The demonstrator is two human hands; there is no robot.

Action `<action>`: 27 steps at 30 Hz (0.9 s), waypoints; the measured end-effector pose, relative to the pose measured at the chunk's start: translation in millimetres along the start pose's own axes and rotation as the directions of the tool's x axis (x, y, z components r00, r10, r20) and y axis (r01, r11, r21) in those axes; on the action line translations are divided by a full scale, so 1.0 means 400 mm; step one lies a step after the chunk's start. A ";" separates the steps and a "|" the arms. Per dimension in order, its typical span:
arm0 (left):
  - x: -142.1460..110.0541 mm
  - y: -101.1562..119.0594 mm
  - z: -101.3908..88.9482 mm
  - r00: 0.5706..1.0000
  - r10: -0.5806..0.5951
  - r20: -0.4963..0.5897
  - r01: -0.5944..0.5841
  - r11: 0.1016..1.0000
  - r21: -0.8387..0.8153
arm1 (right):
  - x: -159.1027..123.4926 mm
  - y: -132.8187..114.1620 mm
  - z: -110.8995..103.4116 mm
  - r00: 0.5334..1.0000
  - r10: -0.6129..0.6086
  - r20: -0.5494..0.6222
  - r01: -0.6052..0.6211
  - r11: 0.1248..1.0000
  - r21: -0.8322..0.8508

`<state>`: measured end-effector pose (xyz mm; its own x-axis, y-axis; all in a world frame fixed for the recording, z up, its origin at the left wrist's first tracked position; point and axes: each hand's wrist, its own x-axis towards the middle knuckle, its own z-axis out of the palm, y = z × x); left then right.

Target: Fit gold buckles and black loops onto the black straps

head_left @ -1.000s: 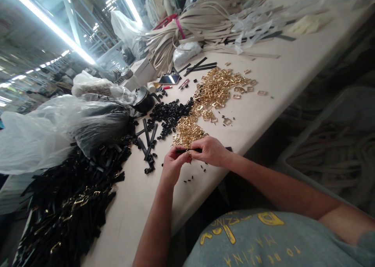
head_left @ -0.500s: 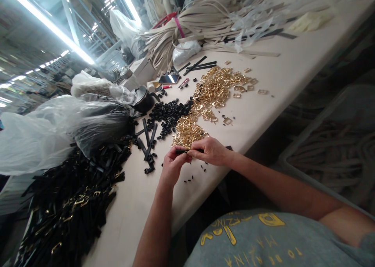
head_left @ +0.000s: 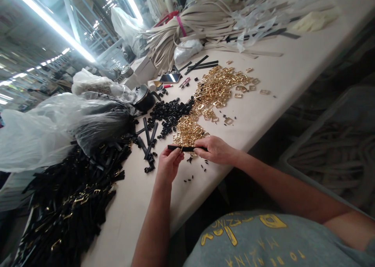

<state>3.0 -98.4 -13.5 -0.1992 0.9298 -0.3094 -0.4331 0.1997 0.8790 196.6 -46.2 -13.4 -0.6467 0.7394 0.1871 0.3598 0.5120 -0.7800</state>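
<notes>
A short black strap (head_left: pixel 188 149) stretches between my two hands, above the table's near edge. My left hand (head_left: pixel 169 161) pinches its left part, where a bit of gold metal shows, likely a buckle. Fingers of my right hand (head_left: pixel 215 149) are closed on the strap's right part. Just beyond the hands lies a heap of gold buckles (head_left: pixel 189 129), and a larger pile of gold buckles (head_left: pixel 216 87) spreads farther back. Black loops (head_left: pixel 170 114) are heaped to the left of the buckles. Small black bits (head_left: pixel 189 179) are scattered on the table near my hands.
Finished-looking black straps with buckles (head_left: pixel 73 200) pile up at left, beside plastic bags (head_left: pixel 58 122). A dark lidded pot or mug (head_left: pixel 143 98), a phone (head_left: pixel 170 77) and beige straps (head_left: pixel 199 20) lie farther back. Right of the table is a bin of straps (head_left: pixel 328 142).
My hands have drawn apart, the left one moving left and the right one slightly right. More of the black strap now shows between them.
</notes>
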 end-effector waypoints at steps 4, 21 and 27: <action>0.002 -0.011 0.012 0.998 -0.061 -0.004 0.061 0.998 0.001 | 0.001 -0.004 0.015 0.998 -0.024 -0.053 0.025 1.000 0.016; 0.002 -0.031 0.007 0.982 0.186 -0.017 -0.181 0.969 0.166 | 0.012 -0.030 0.045 0.977 0.078 -0.200 -0.039 0.981 0.191; -0.003 -0.030 0.011 0.966 0.257 0.010 -0.252 0.935 0.249 | 0.014 -0.038 0.044 0.961 0.134 -0.240 -0.099 0.984 0.149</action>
<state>12.3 -100.7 -22.0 -0.2948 0.9531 -0.0689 -0.1364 0.0294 0.9902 175.7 -57.4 -10.8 -0.4121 0.8844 0.2193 0.3181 0.3652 -0.8749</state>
